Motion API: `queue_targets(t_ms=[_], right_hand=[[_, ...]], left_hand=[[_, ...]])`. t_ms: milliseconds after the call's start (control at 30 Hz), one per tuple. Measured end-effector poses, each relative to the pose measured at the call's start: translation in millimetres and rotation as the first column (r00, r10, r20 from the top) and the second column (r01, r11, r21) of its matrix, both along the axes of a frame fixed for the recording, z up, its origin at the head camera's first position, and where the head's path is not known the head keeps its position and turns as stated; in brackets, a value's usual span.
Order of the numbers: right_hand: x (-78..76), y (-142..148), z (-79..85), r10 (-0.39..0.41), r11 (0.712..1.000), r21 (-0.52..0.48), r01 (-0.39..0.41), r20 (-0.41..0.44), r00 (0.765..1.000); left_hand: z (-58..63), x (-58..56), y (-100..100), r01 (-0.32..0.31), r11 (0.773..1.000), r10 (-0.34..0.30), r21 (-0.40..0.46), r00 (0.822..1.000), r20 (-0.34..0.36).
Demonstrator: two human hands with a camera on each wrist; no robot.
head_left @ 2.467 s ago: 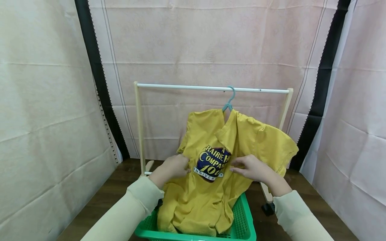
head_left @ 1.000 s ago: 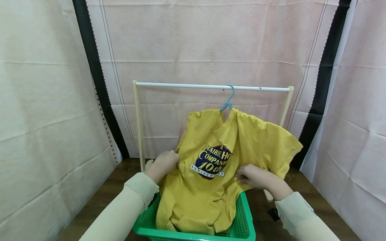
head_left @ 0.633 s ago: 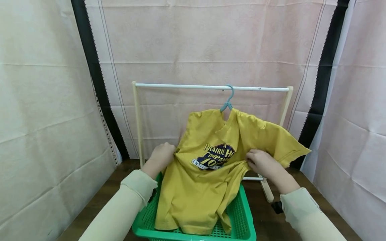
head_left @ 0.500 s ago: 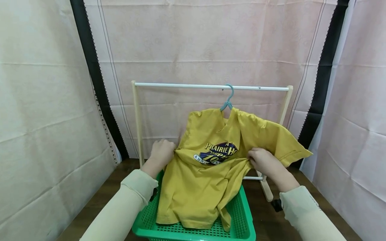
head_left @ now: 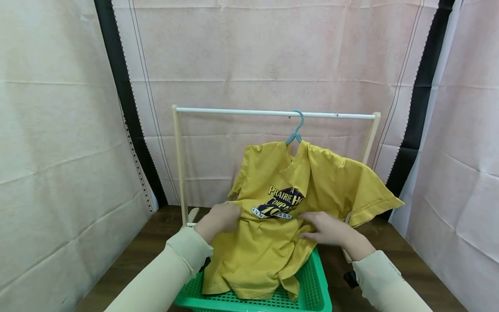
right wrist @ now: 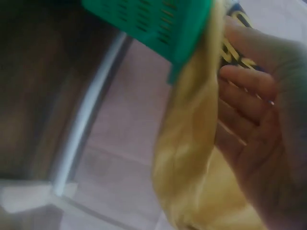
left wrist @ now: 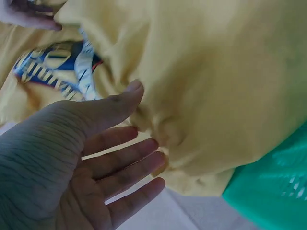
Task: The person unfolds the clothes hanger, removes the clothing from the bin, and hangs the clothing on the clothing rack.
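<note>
A yellow T-shirt (head_left: 253, 247) with a dark blue print hangs on a light blue hanger (head_left: 298, 128), hooked over the white bar of a clothes rack (head_left: 234, 112). Its lower end drops into a green basket (head_left: 315, 286). My left hand (head_left: 224, 219) is at the shirt's left side; the left wrist view shows its fingers (left wrist: 129, 160) loosely extended, thumb against or very near the fabric. On the other side, below the print, my right hand (head_left: 331, 229) has thumb and fingers apart, pinching nothing. In the right wrist view, its fingers (right wrist: 240, 103) lie beside the cloth.
The rack's right post (head_left: 370, 141) and left post (head_left: 180, 169) stand on a dark brown table (head_left: 128, 264). Pale cloth walls (head_left: 265, 52) with black strips enclose the back and sides.
Both hands gripped the shirt's sides and pulled them outward, lifting the hem in the basket and spreading the right sleeve. Now both have let go and moved inward and lower.
</note>
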State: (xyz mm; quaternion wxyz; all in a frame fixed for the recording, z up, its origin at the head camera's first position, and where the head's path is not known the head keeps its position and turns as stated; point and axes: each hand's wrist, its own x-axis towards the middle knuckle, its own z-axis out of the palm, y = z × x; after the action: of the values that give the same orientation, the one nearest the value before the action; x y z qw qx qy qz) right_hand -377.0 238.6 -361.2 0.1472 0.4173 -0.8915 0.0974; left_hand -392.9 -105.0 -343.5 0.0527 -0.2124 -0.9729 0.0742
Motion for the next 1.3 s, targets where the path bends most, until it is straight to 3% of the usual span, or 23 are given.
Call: queue_targets(t_ms=[133, 267, 500, 700, 1067, 1200, 1300], right_hand=[[-2.6, -4.1, -11.3, -0.042, 0.999, 0.024, 0.041, 0.038, 0.998], [-6.4, -7.7, -17.8, -0.053, 0.999, -0.004, 0.054, 0.057, 0.997], [-14.2, -11.4, -21.6, -0.071, 0.994, -0.073, 0.077, 0.082, 0.994], [-18.5, -11.5, -23.3, -0.142, 0.982, -0.114, 0.151, 0.083, 0.986], [-19.6, -8.7, -20.9, -0.112, 0.981, -0.163, 0.105, -0.035, 0.993], [-21.1, -7.0, -17.5, -0.156, 0.973, -0.191, 0.129, -0.130, 0.979], [-21.1, -5.0, -11.5, -0.207, 0.960, -0.235, 0.156, -0.213, 0.955]], left_hand=[[-14.8, 1.8, 4.3, 0.009, 0.993, -0.011, -0.115, 1.000, -0.014], [-20.4, 3.5, 7.8, -0.009, 0.983, -0.005, -0.181, 0.997, -0.075], [-20.9, -1.0, 6.7, -0.060, 0.975, 0.027, -0.212, 0.988, -0.153], [-24.8, -12.3, 2.0, -0.038, 0.980, 0.001, -0.194, 0.983, -0.186], [-15.6, -13.9, -4.9, 0.033, 0.986, -0.061, -0.164, 0.984, -0.169], [-8.6, -14.2, -7.7, 0.049, 0.989, -0.075, -0.142, 0.980, -0.185], [-0.8, -15.8, -10.0, 0.042, 0.992, -0.066, -0.117, 0.975, -0.210]])
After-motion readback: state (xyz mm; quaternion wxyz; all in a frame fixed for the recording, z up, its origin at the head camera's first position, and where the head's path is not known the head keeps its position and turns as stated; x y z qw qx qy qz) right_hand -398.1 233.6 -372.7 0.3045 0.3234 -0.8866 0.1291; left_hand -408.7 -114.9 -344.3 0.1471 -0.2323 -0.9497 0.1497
